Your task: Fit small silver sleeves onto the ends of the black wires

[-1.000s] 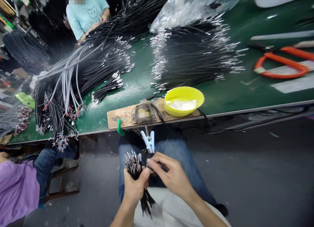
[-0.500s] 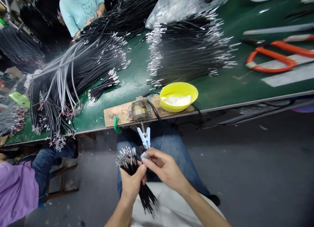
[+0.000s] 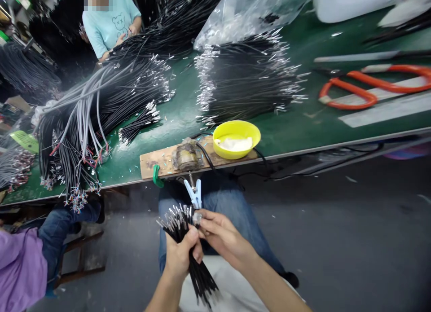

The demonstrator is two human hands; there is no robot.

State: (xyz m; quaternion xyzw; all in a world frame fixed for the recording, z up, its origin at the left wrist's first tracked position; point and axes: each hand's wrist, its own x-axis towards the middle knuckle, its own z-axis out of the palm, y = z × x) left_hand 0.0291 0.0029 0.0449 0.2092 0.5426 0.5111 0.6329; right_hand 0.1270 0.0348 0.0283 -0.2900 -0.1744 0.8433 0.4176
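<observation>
My left hand (image 3: pixel 182 253) is wrapped around a bundle of short black cables (image 3: pixel 202 278). Their silvery stripped ends fan out above the fist, and the other ends hang down over my lap. Close against the bundle's upper right side, my right hand (image 3: pixel 224 235) is closed in a pinch; what lies between its fingertips is hidden. A whitish wrap (image 3: pixel 197 218) shows at those fingertips. Just above them, a light blue clip (image 3: pixel 194 194) hangs at the shaft of a small motor (image 3: pixel 186 157), which is mounted on a wooden board (image 3: pixel 151 164) at the table edge.
A yellow bowl (image 3: pixel 254 139) with white material stands on the board's right end. Behind lie a wide stack of black cables (image 3: pixel 245 83) and a plastic bag (image 3: pixel 229 15). Orange-handled cutters (image 3: pixel 353 103) lie right. Grey cables (image 3: pixel 84 92) heap left. A co-worker (image 3: pixel 111 24) sits across.
The right hand's fingertips have come slightly lower and closer against the bundle's top. My left hand keeps its grip. The whole view has shifted a little.
</observation>
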